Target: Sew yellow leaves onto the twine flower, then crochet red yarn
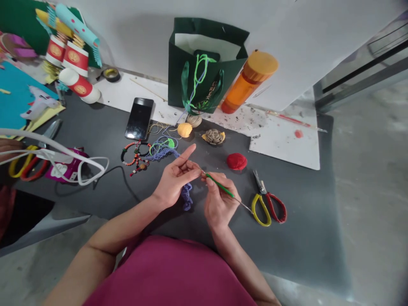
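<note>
The right hand [221,199] pinches a green-gripped hook [219,185] like a pen, probably for fine control of its tip, close by the left hand [175,178]. The latter pinches purple yarn work [186,197], index finger raised, seemingly to tension yarn; the work's end shows below the palm. Scissors [262,190] lie to the right, handles toward the person, likely for easy reach

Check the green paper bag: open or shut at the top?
Open: the front and back rims of the green paper bag stand apart, and its pale inside shows between them.
</note>
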Demonstrator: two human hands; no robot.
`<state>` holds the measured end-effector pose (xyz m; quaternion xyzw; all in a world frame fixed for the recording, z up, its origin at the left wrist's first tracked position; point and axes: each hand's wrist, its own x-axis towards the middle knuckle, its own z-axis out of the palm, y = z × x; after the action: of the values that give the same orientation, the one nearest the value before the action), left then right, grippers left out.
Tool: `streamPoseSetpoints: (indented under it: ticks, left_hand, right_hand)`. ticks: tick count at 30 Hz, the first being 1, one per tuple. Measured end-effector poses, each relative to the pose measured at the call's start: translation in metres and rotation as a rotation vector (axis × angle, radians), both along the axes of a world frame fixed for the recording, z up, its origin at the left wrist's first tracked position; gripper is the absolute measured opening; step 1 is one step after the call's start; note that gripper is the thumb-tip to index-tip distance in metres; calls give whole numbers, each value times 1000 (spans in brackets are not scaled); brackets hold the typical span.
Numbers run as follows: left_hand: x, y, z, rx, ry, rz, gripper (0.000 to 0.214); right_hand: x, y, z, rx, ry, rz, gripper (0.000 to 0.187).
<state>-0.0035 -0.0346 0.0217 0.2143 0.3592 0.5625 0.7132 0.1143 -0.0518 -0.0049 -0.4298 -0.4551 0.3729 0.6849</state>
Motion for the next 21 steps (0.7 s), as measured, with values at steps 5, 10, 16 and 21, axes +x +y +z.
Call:
streamPoseSetpoints:
  ticks: [5,10,16,21]
  left_hand:
    - [-6,2,4,-101,-63,-66,63]
    - [-7,1,4,-143,-76,-103,63]
    - [-8,2,-3,-147,-95,-159,63]
    - [-9,3,-6,-144,-109,-184,58]
  right_hand:
    - [1,5,1,-24,139,42,12]
    - [8,2,6,-72,93,41,7]
    - [13,-1,7,-92,-27,25,5]
    - [19,-4,0,-128,-130,-36,9]
